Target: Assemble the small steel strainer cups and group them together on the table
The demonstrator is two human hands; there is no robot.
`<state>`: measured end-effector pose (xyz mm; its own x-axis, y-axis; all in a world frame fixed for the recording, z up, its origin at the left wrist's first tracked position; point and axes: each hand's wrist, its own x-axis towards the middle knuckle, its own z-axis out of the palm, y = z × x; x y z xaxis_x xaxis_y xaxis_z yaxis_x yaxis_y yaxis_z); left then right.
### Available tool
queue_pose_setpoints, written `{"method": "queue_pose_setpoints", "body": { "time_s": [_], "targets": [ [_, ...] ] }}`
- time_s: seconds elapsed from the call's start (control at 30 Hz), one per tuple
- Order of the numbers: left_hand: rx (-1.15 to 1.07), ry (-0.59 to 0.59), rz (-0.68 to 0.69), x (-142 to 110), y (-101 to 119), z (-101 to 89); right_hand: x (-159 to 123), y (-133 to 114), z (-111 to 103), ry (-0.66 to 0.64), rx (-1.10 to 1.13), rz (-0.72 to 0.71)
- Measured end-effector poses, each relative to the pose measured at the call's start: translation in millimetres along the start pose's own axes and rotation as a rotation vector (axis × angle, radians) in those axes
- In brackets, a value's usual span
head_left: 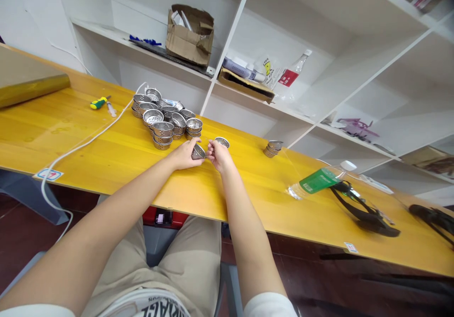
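My left hand [185,155] is closed around a small perforated metal strainer cup [198,152], tilted on its side just above the yellow wooden table [106,151]. My right hand [218,155] meets it from the right, fingers pinched at the cup's rim. Another single metal cup [222,142] lies on the table just behind my right hand. A pile of several like cups [163,117] stands to the back left. Two or three stacked cups [273,148] sit to the right.
A white cable [88,139] runs across the table's left part, near a green-yellow screwdriver [99,102]. A plastic bottle with green label [319,180] and black straps [365,210] lie at right. White shelves [248,71] behind hold a cardboard box [190,35].
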<state>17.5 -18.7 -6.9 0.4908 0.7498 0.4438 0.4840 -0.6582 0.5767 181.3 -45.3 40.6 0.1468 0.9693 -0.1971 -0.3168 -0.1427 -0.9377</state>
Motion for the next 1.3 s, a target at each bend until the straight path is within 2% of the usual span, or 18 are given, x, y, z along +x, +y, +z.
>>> {"method": "queue_pose_setpoints", "body": {
  "time_s": [0.37, 0.8, 1.13, 1.3],
  "targets": [
    [-0.017, -0.02, 0.044, 0, -1, 2.6, 3, 5, -1, -0.044, -0.055, 0.035],
    [0.034, 0.043, 0.297, 5, -4, 11.4, -2, -3, -2, -0.069, -0.099, 0.175],
    [0.033, 0.035, 0.3, 5, -3, 11.1, 1, -2, -6, -0.096, -0.122, 0.192],
    [0.035, 0.055, 0.322, 5, -3, 9.6, 0, 0, -4, -0.084, -0.139, 0.131]
  ]
}}
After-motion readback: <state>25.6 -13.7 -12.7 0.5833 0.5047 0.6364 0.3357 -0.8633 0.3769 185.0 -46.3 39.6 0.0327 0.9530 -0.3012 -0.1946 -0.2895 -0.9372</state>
